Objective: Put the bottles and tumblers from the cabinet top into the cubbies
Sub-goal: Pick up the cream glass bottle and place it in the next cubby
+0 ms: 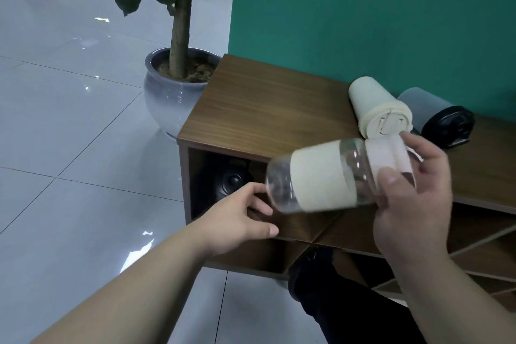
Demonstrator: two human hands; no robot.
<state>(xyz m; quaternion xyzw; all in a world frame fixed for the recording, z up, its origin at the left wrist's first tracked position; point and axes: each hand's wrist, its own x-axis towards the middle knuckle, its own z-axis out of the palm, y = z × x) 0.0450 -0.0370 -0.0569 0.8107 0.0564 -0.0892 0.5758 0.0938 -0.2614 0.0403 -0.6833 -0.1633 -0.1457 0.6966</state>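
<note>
— Which step is this?

— One bottle is on its way to a cubby. The right hand [413, 193] is clamped on the cap end of the clear bottle [329, 179], holding it on its side in front of the cabinet, base pointing toward the left-end cubby [223, 184]. The left hand [237, 220] is open, fingers loosely spread at that cubby's mouth, holding nothing.

— What does the next move call for?

— Probably sliding it in base first — a dark round object [231, 180] already sits inside, so it needs the free space.

— How does it look?

— Clear walls, cream sleeve, pale cap. A cream tumbler [377, 109] and a grey tumbler [435, 114] lie on the worktop [273, 103], toward its back edge.
</note>
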